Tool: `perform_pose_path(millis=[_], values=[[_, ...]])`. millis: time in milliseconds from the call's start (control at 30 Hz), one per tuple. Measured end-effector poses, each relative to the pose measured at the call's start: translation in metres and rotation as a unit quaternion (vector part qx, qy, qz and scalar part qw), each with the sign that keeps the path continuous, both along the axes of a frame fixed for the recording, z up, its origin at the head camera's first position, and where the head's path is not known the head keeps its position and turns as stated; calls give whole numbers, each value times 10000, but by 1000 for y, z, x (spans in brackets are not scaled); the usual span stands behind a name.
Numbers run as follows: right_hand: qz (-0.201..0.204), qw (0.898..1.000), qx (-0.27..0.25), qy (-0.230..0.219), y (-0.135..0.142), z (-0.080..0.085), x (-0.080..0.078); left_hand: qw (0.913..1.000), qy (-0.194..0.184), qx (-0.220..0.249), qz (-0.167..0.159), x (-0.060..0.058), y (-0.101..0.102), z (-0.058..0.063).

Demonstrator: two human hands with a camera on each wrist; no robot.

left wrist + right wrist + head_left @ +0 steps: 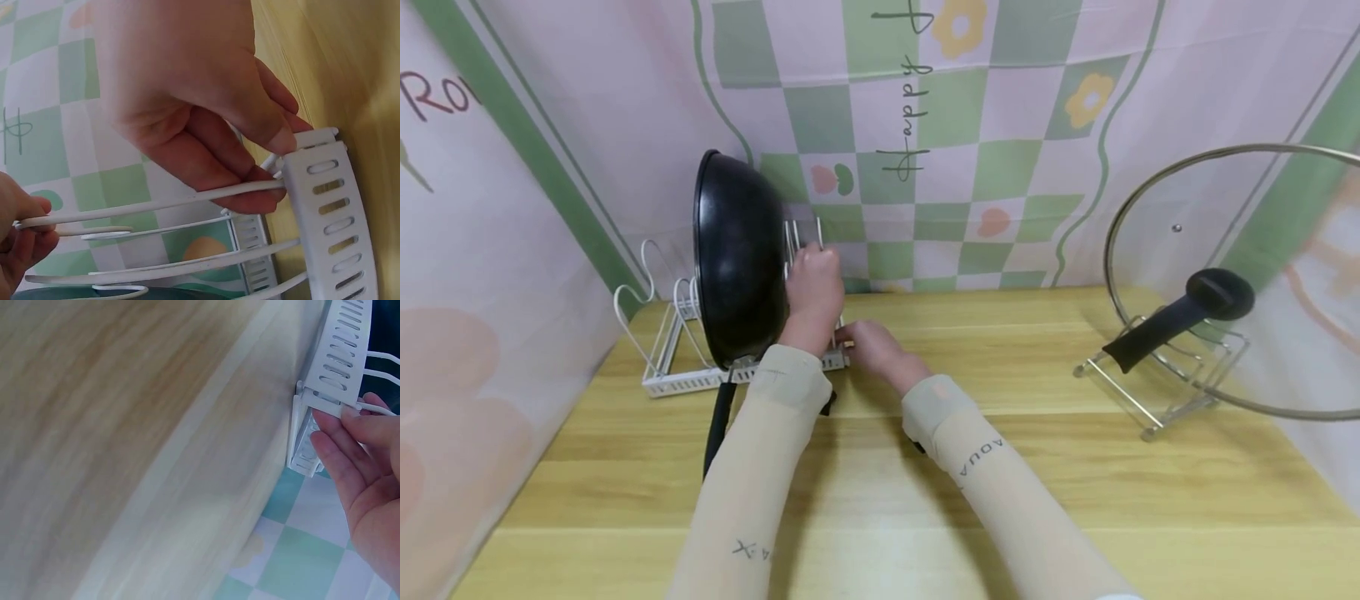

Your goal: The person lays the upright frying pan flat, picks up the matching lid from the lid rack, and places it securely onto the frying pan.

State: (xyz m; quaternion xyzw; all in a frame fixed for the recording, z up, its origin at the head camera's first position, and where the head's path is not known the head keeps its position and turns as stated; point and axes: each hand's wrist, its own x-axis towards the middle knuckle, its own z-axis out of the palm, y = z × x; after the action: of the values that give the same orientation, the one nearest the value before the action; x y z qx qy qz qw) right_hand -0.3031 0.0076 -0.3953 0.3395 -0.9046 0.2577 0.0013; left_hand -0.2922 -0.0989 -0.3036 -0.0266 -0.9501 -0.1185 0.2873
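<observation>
A white dish rack (685,383) with wire loops stands on the table, a black wok (741,258) upright on its edge in it. The wok's black handle (720,425) points towards me, partly behind my left sleeve. My left hand (815,292) grips the upper end of the rack's rightmost wire divider (150,203); in the left wrist view only its fingertips show, at the left edge. Low on that same divider, my right hand (883,354) pinches the wire where it meets the slotted rail (340,356), thumb and fingers round it.
On the right, a clear glass lid (1172,227) leans upright in a small metal wire rack (1123,396), a black handle (1157,333) jutting out from it. A checkered curtain (917,125) hangs behind the wooden table (970,333).
</observation>
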Motion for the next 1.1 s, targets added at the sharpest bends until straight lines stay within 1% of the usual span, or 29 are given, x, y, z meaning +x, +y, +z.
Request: perform_pose_path(millis=[67, 167, 233, 367, 433, 533, 667, 800, 967, 1100], values=[[-1, 10000, -15, 2, 1, 0, 0, 9995, -277, 130, -36, 0, 2, 2], [-8, 10000, 22, 17, 2, 0, 0, 9979, -618, 196, -42, 1, 4, 4], [-24, 10000, 16, -46, 3, -1, 1, 9972, -724, 207, -18, 2, 5, 6], [-39, 9997, -92, -208, 5, -1, 1, 9968, -787, 169, -1, 6, 6, 10], [-32, 9997, -147, -208, 5, -1, 1, 9960, -863, 223, -10, 7, 6, 13], [-40, 9995, -211, -242, 6, -1, 2, 9930, -1086, 461, -59, 9, 7, 16], [-100, 9993, -206, -282, 6, 1, 3, 9873, -1382, 783, -92, 11, 7, 18], [-51, 9997, -140, -201, 3, 2, 3, 9851, -1453, 921, -60, 13, 4, 20], [-146, 9995, -152, -248, 2, 2, 4, 9863, -1390, 856, -241, 17, 0, 23], [-28, 9998, -175, -101, 2, 2, 4, 9856, -1430, 859, -279, 18, -1, 27]])
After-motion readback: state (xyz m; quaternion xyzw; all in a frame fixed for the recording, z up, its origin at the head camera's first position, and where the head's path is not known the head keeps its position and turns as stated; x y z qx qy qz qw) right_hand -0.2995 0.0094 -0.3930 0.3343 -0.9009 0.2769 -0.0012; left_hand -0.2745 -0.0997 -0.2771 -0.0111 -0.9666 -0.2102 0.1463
